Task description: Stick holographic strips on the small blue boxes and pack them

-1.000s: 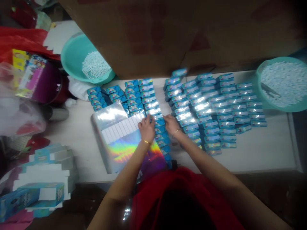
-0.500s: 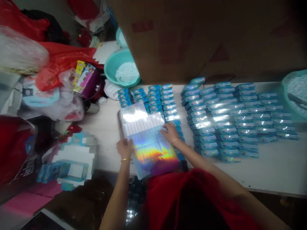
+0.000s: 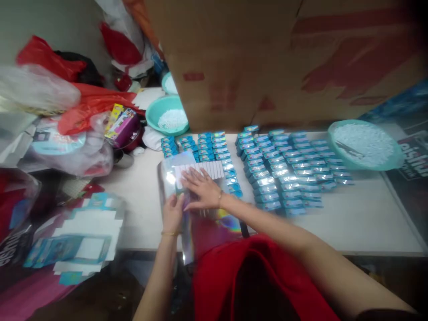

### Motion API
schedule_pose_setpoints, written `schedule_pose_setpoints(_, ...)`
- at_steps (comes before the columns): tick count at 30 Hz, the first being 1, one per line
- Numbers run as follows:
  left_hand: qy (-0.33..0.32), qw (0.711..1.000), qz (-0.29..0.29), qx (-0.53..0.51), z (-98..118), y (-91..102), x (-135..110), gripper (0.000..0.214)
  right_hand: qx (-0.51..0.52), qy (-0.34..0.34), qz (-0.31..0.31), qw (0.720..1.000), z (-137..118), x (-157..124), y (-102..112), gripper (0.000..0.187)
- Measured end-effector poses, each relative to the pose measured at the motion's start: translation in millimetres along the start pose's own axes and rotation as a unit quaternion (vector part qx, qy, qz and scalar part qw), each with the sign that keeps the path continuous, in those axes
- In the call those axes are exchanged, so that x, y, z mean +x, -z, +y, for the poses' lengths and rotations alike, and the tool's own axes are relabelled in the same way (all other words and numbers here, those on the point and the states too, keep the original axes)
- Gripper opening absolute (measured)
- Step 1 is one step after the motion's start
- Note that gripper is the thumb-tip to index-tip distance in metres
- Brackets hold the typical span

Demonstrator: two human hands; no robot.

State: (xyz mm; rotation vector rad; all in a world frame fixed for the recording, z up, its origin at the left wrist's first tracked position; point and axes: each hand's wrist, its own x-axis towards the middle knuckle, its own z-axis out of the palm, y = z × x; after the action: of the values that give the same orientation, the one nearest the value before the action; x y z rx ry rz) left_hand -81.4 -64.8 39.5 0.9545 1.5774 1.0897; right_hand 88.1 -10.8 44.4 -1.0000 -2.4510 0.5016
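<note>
A shiny rainbow-reflecting film sheet [image 3: 197,225] lies on the white table, close to my body. Along its far part runs a row of several narrow white strips [image 3: 214,169]. My right hand [image 3: 202,189] is spread flat over the left end of this row, fingers apart and pointing to the far left. My left hand [image 3: 173,211] is closed, thumb and fingers pinched together at the left edge of the sheet. Just beyond the sheet stand rows of small blue boxes [image 3: 205,149], partly covered by it.
Further stacks of blue boxes [image 3: 287,169] fill the table's middle right. A turquoise basin [image 3: 384,165] with white pieces and a dark tool stands right; another basin [image 3: 154,111] stands far left. A large cardboard box [image 3: 234,53] blocks the back. Flattened cartons [image 3: 90,223] lie left.
My right hand has moved left from the sheet's right side and spread flat over the white strips. My left hand stays at the left edge. The view has shifted, showing more on the right.
</note>
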Motion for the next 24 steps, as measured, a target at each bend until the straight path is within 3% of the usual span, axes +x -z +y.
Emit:
schedule_pose_setpoints(3,-0.09,0.991,-0.04,0.093,42.2,13.5,-15.5,0.029,0.028,0.034,-0.009,0.999,-17.5,18.5,11.7,0.083)
schedule_pose_setpoints(6,-0.164,0.966,-0.026,0.197,70.3,37.0,-28.0,0.026,0.07,0.047,0.009,0.996,-31.3,28.1,19.9,0.072)
schedule_pose_setpoints(9,-0.198,0.949,0.017,0.246,84.6,58.2,-36.6,0.025,0.122,0.039,0.008,0.992,-46.1,30.7,29.3,0.068)
schedule_pose_setpoints(13,-0.279,0.908,0.098,0.295,94.8,71.0,-41.9,0.023,0.214,-0.027,-0.086,0.973,-60.4,28.7,42.7,0.047)
schedule_pose_setpoints(15,-0.315,0.894,0.109,0.298,97.2,71.0,-42.1,0.022,0.277,-0.029,-0.107,0.954,-63.8,27.7,47.6,0.037)
schedule_pose_setpoints(20,-0.194,0.971,0.037,0.132,88.4,62.5,-31.1,0.025,0.377,0.012,-0.128,0.917,-60.1,26.9,54.6,0.033)
schedule_pose_setpoints(24,-0.18,0.969,0.14,0.094,64.3,64.5,-4.3,0.028,0.327,-0.054,-0.162,0.93,-24.8,15.2,57.7,0.036)
